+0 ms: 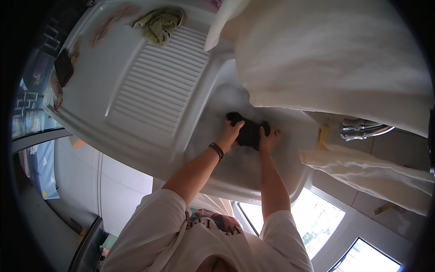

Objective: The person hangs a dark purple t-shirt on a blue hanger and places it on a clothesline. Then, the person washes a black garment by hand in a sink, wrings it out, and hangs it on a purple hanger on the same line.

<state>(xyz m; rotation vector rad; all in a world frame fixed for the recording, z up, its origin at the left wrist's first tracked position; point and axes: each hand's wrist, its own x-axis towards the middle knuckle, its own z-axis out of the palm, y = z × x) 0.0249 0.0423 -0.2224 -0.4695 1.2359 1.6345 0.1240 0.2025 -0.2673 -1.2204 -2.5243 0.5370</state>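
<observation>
A bunched black cloth (249, 132) is stretched between my two hands, low in the white laundry sink (204, 102). My left hand (232, 134), with a dark beaded bracelet (216, 151) at its wrist, grips the cloth's left side, thumb on top. At the opposite side my right hand (269, 136) clasps it, a dark fold showing by the thumb. Around the cloth lies cloudy, greyish water (222, 95). Some of the fingers are hidden under the cloth or in the water.
Left of the basin is a ribbed washboard (156, 81), an olive-green cloth (161, 25) at its far end. Dark and pinkish cloths lie along the far left rim. A large cream fabric (323, 61) hangs over the basin's right part, near a chrome faucet (363, 129).
</observation>
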